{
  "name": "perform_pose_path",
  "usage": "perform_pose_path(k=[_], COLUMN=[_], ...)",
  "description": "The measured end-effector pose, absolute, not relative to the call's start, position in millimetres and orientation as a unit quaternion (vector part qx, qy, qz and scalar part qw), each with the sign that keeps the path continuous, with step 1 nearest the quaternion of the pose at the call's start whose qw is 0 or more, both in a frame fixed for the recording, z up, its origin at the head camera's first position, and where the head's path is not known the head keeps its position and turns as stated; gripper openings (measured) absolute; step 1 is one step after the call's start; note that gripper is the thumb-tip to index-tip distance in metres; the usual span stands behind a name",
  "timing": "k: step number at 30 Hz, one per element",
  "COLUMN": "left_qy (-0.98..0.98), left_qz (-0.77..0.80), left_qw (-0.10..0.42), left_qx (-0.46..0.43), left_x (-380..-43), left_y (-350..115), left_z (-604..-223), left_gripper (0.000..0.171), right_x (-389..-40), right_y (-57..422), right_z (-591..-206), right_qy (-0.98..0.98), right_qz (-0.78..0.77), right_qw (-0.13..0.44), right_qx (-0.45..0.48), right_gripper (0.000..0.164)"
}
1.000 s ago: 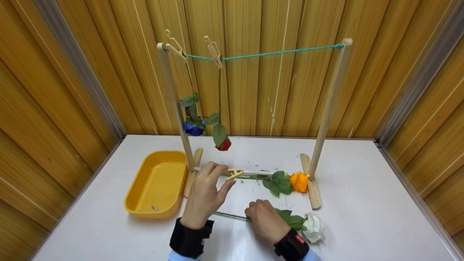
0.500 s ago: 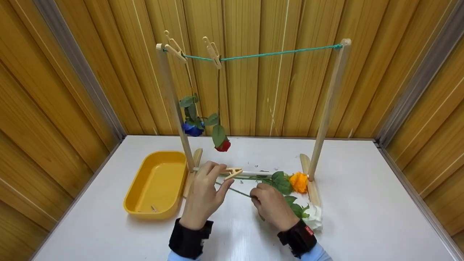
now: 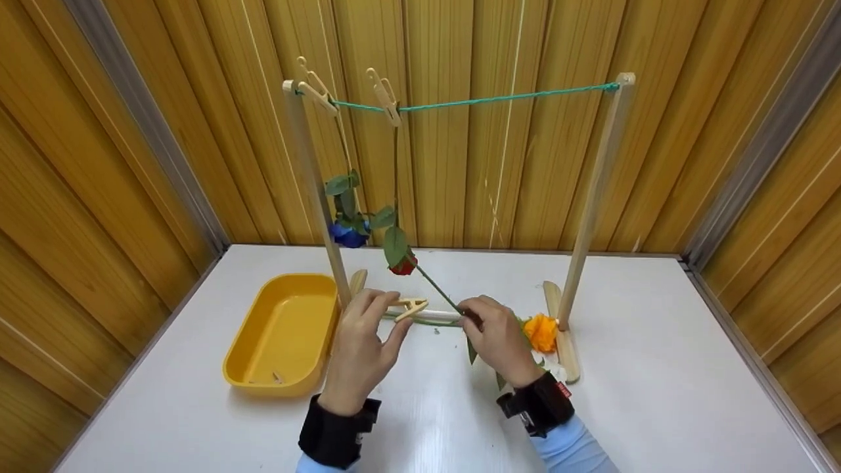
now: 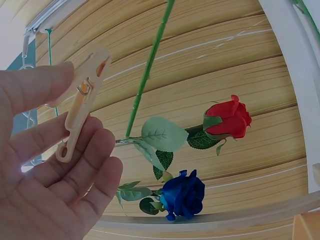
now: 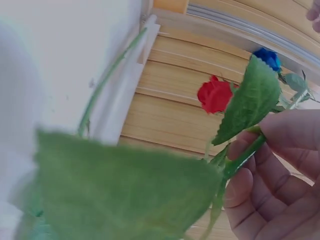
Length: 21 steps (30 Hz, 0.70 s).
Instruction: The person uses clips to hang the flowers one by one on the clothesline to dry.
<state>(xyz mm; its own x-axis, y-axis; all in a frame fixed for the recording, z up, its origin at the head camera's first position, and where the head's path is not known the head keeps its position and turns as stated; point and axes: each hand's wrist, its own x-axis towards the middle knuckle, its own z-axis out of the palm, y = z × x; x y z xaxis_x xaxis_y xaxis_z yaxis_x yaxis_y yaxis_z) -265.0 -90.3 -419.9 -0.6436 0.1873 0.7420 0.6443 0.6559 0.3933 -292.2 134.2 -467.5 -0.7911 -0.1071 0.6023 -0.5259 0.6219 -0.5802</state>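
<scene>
— What stands leftmost?
— A yellow, rounded plastic tray (image 3: pixel 282 335), near the left edge of the white worktop (image 3: pixel 657 368).
— And the hands?
— The left hand (image 3: pixel 360 345) pinches a beige spring clothespin (image 3: pixel 412 309) above the worktop, right of the tray; the right hand (image 3: pixel 497 338), farther right, pinches a green-stemmed white artificial rose (image 3: pixel 437 287) by its stem.

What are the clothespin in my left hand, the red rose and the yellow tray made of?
Clothespin: probably matte plastic, smooth, grainless, with a shiny metal-looking spring. Red rose: perhaps fabric, given its soft matte petals. Yellow tray: likely plastic, smooth with rounded corners.
</scene>
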Motion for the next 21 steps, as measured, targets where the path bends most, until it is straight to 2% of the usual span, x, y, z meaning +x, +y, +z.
perform_pose_path(k=[7, 16, 21], left_qy=[-0.849, -0.846, -0.842], left_qz=[-0.317, -0.331, -0.315], left_qw=[0.33, 0.298, 0.291], left_qx=[-0.262, -0.294, -0.326], left_x=[-270, -279, -286], left_y=[-94, -96, -92], left_z=[-409, -380, -359], left_gripper=[0.034, 0.036, 0.032], right_x=[-301, -306, -311], right_y=[142, 153, 158], right_z=[-452, -432, -423], right_qy=[-0.848, -0.827, -0.825], right_qz=[0.424, 0.49, 0.503], right_qw=[0.257, 0.199, 0.18], right_qx=[0.185, 0.19, 0.186], right_gripper=[0.015, 0.02, 0.012])
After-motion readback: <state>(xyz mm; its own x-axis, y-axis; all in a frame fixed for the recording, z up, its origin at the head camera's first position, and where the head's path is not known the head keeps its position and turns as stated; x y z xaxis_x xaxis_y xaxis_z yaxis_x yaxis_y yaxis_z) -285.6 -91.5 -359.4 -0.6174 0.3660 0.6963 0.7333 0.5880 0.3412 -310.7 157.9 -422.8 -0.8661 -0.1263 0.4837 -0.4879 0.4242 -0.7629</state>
